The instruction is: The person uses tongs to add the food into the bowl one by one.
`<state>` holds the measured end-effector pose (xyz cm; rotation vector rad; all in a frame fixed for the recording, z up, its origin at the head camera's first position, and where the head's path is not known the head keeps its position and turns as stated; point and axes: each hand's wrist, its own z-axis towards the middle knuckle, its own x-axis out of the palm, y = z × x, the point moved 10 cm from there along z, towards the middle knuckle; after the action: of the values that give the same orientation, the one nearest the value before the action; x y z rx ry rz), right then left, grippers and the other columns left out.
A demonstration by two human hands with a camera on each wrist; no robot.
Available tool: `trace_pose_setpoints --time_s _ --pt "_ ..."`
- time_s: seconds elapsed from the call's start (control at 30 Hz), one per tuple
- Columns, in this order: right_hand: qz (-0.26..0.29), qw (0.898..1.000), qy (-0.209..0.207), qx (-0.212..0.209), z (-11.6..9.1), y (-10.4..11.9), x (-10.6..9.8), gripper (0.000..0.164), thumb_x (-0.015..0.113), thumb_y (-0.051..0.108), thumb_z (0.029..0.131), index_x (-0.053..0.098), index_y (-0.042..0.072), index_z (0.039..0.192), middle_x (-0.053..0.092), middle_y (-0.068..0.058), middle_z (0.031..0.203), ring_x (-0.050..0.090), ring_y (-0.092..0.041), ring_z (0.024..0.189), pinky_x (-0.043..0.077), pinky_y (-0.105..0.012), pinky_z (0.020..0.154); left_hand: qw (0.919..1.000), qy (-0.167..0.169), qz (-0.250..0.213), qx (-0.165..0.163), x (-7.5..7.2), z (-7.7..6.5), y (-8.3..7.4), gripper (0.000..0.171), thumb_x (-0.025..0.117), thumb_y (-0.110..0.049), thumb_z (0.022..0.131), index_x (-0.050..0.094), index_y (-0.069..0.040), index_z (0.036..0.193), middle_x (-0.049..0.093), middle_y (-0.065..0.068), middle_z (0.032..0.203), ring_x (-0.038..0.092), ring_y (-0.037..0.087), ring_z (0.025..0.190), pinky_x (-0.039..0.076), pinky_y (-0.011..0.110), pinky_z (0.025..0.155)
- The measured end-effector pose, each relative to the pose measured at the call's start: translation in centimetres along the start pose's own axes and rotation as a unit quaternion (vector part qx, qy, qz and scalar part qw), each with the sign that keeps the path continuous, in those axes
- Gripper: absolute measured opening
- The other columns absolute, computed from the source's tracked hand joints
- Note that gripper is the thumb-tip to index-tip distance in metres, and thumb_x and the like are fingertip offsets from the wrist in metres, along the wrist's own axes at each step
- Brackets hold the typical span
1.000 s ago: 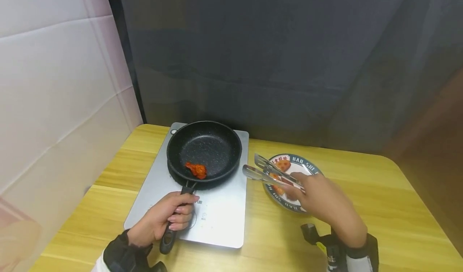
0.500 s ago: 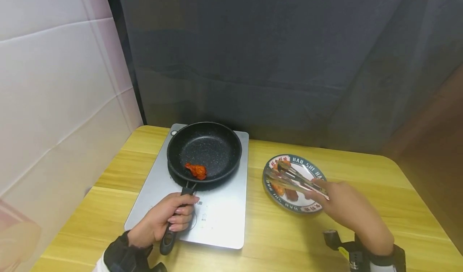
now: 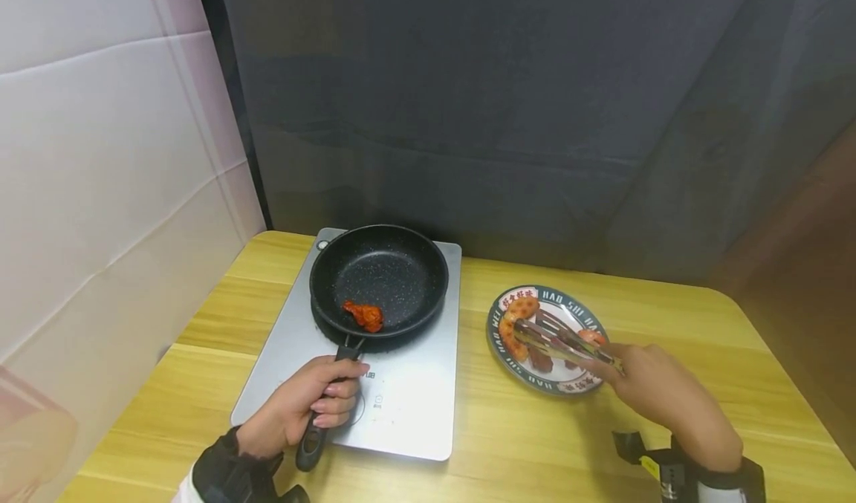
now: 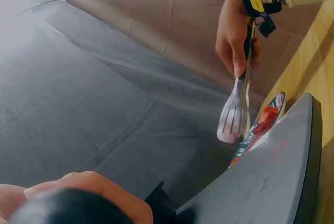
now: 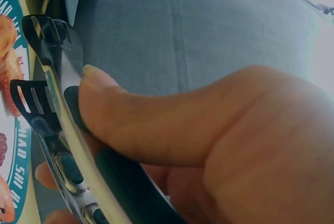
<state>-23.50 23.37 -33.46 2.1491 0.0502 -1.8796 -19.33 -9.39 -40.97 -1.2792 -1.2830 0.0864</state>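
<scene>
My left hand [image 3: 317,397] grips the black handle [image 3: 310,447] of a frying pan [image 3: 388,276]. Inside the pan, near the handle side, lies one reddish piece of meat, like a small chicken drumstick [image 3: 364,315]. My right hand [image 3: 658,384] holds metal tongs [image 3: 562,339] over a round plate [image 3: 503,365] with a lettered green rim. The tongs' slotted ends are apart, with no food visible between them. On the plate lie an orange-brown curved food piece [image 3: 513,328], a dark brown meat piece [image 3: 540,359] and a reddish piece [image 3: 591,336] partly behind the tongs.
The pan sits on a flat silver induction cooktop [image 3: 408,421] on a yellow wooden table [image 3: 495,451]. A dark cloth [image 3: 508,117] hangs behind the table, a pale one [image 3: 120,154] at the left, and a brown panel [image 3: 796,265] at the right.
My right hand and the tongs have moved right, from between pan and plate to over the plate. The left hand, pan and meat in it have stayed in place.
</scene>
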Motion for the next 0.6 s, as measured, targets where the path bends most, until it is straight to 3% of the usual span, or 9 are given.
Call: trace_pose_setpoints --time_s 0.27,0.6 --pt "0.002 1.0 0.029 0.001 0.5 -0.8 1.2 0.06 0.04 0.052 0.089 0.058 -0.002 0.109 0.061 -0.014 0.082 0.058 -0.031 0.073 0.045 -0.052 0.063 0.9999 -0.009 -0.007 -0.004 -0.2 0.1 0.1 0.021 0.044 -0.011 0.09 0.035 -0.012 0.071 0.028 -0.009 0.05 0.028 0.0 0.035 0.025 0.014 0.03" --pt "0.012 0.998 0.066 0.018 0.0 -1.3 1.7 0.056 0.037 0.051 0.09 0.062 0.001 0.101 0.06 -0.011 0.082 0.053 -0.021 0.067 0.046 -0.046 0.064 1.0 -0.004 -0.006 -0.002 -0.1 0.1 0.0 0.021 0.044 -0.011 0.09 0.036 -0.012 0.07 0.028 -0.009 0.051 0.028 0.0 0.035 0.025 0.014 0.03"
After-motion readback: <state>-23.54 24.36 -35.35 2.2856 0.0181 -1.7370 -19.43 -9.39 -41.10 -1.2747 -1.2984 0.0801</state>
